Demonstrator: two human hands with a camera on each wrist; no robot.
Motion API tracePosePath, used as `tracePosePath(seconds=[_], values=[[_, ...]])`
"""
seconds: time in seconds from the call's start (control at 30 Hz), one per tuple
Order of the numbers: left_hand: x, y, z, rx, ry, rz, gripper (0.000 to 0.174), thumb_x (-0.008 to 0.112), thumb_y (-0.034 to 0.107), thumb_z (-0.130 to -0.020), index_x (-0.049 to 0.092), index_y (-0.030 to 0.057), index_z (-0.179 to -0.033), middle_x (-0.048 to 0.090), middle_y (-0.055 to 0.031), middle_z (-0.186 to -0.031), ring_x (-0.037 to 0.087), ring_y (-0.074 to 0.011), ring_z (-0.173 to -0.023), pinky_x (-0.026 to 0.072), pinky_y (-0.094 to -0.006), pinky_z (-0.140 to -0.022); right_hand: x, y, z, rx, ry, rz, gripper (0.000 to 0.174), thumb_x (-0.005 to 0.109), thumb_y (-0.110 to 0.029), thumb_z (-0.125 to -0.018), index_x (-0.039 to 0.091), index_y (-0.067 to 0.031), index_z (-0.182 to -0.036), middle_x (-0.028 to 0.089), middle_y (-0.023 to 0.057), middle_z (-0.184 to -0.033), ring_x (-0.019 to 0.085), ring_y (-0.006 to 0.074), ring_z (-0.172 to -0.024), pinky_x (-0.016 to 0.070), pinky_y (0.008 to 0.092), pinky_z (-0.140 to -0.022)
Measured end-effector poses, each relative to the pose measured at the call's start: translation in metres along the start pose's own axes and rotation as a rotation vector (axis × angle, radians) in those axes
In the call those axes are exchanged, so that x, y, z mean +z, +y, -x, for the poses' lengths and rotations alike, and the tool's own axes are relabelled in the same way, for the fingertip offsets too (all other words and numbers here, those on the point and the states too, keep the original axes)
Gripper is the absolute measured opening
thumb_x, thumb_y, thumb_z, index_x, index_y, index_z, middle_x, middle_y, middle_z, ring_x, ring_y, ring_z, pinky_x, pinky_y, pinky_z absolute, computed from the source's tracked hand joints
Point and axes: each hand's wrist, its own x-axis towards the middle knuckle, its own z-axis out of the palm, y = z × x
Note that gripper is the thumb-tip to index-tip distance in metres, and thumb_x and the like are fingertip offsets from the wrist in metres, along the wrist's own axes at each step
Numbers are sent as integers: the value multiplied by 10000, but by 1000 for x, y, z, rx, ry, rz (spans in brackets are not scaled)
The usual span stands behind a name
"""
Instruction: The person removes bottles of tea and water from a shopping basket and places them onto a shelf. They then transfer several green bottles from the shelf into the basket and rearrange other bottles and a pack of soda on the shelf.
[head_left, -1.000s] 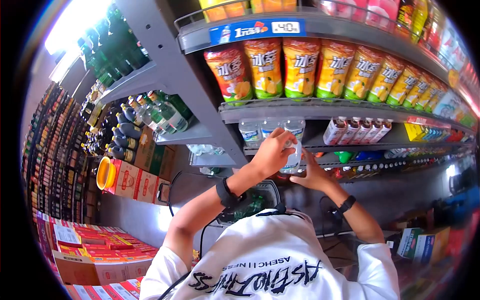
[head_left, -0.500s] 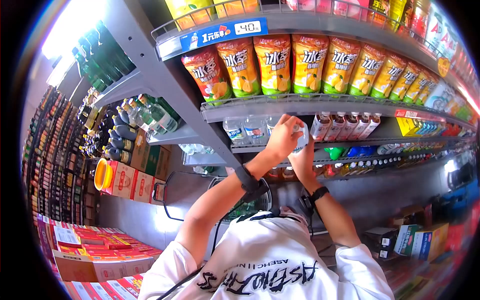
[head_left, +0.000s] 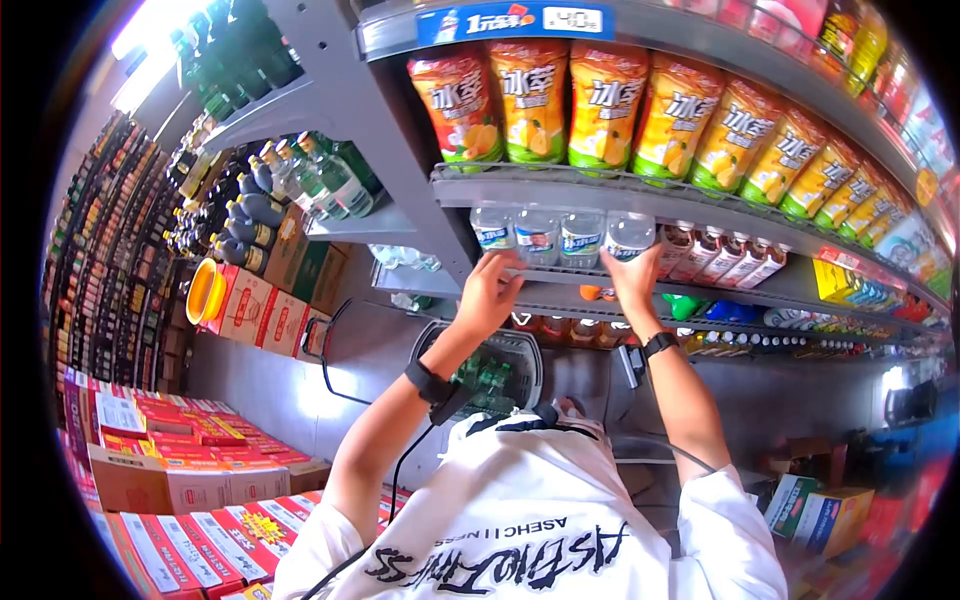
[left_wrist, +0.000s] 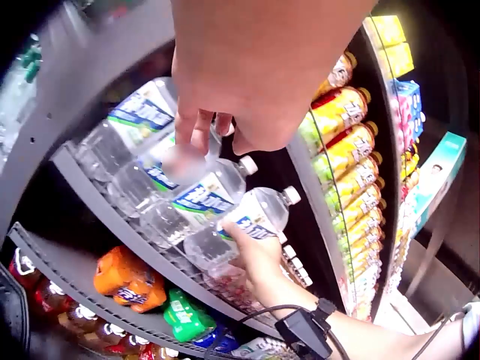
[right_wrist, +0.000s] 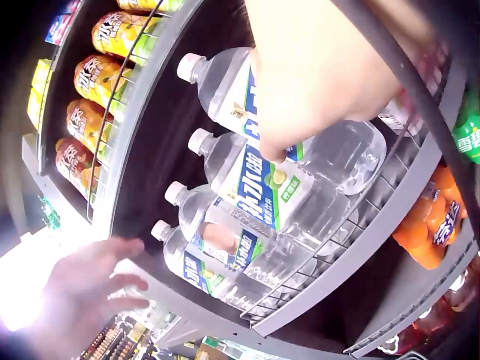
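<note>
Several clear labelled bottles stand side by side on the shelf under the pouches, such as one (head_left: pixel 581 238) in the head view. My right hand (head_left: pixel 634 283) grips the rightmost bottle (head_left: pixel 630 232) low down, its thumb and fingers around it; the right wrist view shows this hand (right_wrist: pixel 322 75) over that bottle's label. My left hand (head_left: pixel 490 295) is in front of the leftmost bottles, holding nothing. In the right wrist view the left hand (right_wrist: pixel 82 300) has its fingers spread apart from the bottles. The left wrist view shows the left hand (left_wrist: pixel 240 75) above the row.
Yellow and orange pouches (head_left: pixel 605 105) line the shelf above. Small dark-labelled bottles (head_left: pixel 705 255) stand right of the clear ones. Below are an orange pack (left_wrist: pixel 129 279) and green bottles (left_wrist: pixel 187 315). A basket (head_left: pixel 535 372) holding green bottles is below my hands; red boxes are at lower left.
The bottle that both hands held in front of the shelf now stands at the row's right end. My left hand has let go and moved left; my right hand still grips it.
</note>
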Motion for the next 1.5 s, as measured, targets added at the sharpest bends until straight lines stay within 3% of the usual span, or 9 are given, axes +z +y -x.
tracePosePath(seconds=[0.13,0.4,0.57,0.7,0.93,1.07,1.2,1.27,1.5], values=[[-39,-45,46,-115,70,-38,183,626,5,-849,612,42,-1028,583,-97,-1172,645,-172,-858,531,-290,-679,13,14,-21,-206,84,38,776,855,-282,-629,432,78,-1170,544,302,-1119,524,423,-1094,408,471,-954],[-115,-139,183,-552,170,-156,154,621,8,-858,625,16,-1012,579,-109,-1176,656,-169,-843,537,-273,-677,12,26,-14,36,-97,90,908,894,-387,-567,448,72,-1211,575,235,-1136,569,361,-1068,441,413,-934],[-135,-187,251,-794,247,-153,194,617,138,-896,633,24,-1052,662,-72,-852,653,-135,-732,521,-252,-624,21,38,-16,-52,-59,111,900,881,-394,-588,434,77,-1211,558,263,-1160,573,371,-1074,442,411,-932],[-140,-214,275,-1052,247,-77,201,629,149,-893,651,28,-1052,663,-71,-873,660,-137,-750,500,-249,-592,27,52,-21,-130,-64,218,914,872,-428,-615,437,100,-1222,540,264,-1174,545,361,-1109,427,404,-949],[-165,-270,279,-1109,161,53,202,635,152,-889,647,28,-1048,662,-60,-841,632,-117,-724,480,-250,-592,51,59,67,128,220,319,806,801,-319,-751,377,154,-1247,463,268,-1211,503,352,-1111,393,415,-983],[-191,-309,292,-1023,53,2,215,649,164,-873,645,35,-1044,670,-61,-812,620,-99,-696,479,-247,-594,83,65,158,306,147,128,697,767,-221,-783,384,132,-1246,425,235,-1224,506,323,-1089,411,409,-973],[-208,-353,302,-1067,31,-48,224,663,198,-830,675,48,-996,698,-141,-939,675,-250,-782,514,-346,-734,119,22,242,528,163,133,519,715,-133,-810,453,63,-1213,390,228,-1264,528,324,-1096,450,406,-955],[-210,-382,312,-1015,-15,-67,216,670,204,-830,681,54,-984,698,-134,-969,673,-261,-800,516,-348,-741,124,-1,263,596,17,204,480,695,-126,-825,467,29,-1218,384,235,-1279,515,341,-1131,447,399,-971],[-215,-366,267,-968,-158,-203,205,664,194,-831,676,41,-967,683,-162,-970,669,-261,-852,510,-355,-786,159,41,306,472,-38,287,225,672,-121,-789,617,5,-967,562,215,-1060,477,369,-1099,396,429,-963]])
